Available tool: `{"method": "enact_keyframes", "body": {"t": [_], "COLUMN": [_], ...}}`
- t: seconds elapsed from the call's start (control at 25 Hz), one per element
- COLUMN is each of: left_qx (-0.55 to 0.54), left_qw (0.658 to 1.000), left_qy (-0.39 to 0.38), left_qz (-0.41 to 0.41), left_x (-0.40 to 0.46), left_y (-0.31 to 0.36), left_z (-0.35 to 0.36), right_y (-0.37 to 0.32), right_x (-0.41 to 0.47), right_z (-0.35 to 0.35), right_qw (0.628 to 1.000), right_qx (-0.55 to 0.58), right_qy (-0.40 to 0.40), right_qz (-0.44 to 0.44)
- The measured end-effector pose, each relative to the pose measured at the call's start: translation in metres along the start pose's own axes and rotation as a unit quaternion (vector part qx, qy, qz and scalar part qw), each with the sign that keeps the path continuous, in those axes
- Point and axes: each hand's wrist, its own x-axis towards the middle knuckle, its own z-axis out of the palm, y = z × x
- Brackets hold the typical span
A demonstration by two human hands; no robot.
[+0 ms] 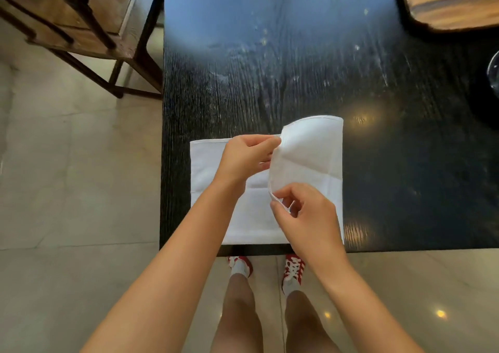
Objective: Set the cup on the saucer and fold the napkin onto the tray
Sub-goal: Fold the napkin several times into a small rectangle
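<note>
Table (pixel 297 55): dark wood-grain top, glossy, with pale smears and light glare; far and right edges cut off by the frame.

Floor (pixel 67 190): pale tiles, left of and below the table.

Chair (pixel 81 23): wooden, upper left, only partly in frame.

Napkin (pixel 216 190): white cloth, lying at the table's near edge; its right part is lifted and curled over toward the left, the rest flat. Lower right corner hidden behind the right hand.

Tray (pixel 453 4): wooden, dark-rimmed, far right corner of the table, mostly cropped.

Glass object (pixel 494 74): at the right edge, a sliver only; kind cannot be told.

Left hand (pixel 243 155): fingers closed, pinching the raised flap's far edge.

Right hand (pixel 307 217): thumb and fingers pinching the flap's near edge.

Shoes (pixel 293 269): red and white, partly under the table edge.
</note>
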Motion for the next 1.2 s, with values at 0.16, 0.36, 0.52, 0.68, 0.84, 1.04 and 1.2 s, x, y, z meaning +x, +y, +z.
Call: {"method": "enact_keyframes", "body": {"t": [0.16, 0.36, 0.52, 0.68, 0.84, 1.04, 1.2], "left_qx": [-0.008, 0.017, 0.005, 0.057, 0.15, 0.187, 0.218], "left_qw": [0.998, 0.995, 0.991, 0.986, 0.969, 0.956, 0.948], "left_qy": [0.061, 0.097, 0.134, 0.154, 0.191, 0.209, 0.214], "left_qz": [0.011, 0.024, -0.015, -0.011, 0.033, 0.082, 0.095], "left_x": [0.0, -0.006, -0.001, 0.007, 0.012, 0.014, 0.018], "left_y": [0.0, -0.025, -0.044, -0.058, -0.067, -0.072, -0.074], "left_z": [-0.045, -0.1, -0.124, -0.129, -0.131, -0.131, -0.134], "right_y": [-0.026, -0.044, -0.046, -0.035, -0.024, -0.018, -0.009], "right_x": [-0.003, -0.013, -0.024, -0.027, -0.028, -0.026, -0.029], "right_z": [0.032, 0.07, 0.105, 0.125, 0.14, 0.155, 0.159], "right_qw": [0.999, 0.992, 0.987, 0.985, 0.98, 0.965, 0.94], "right_qx": [-0.012, -0.037, -0.063, -0.091, -0.126, -0.205, -0.254], "right_qy": [-0.032, -0.066, -0.102, -0.106, -0.116, -0.058, -0.016], "right_qz": [-0.035, -0.098, -0.105, -0.097, -0.104, -0.155, -0.229]}}
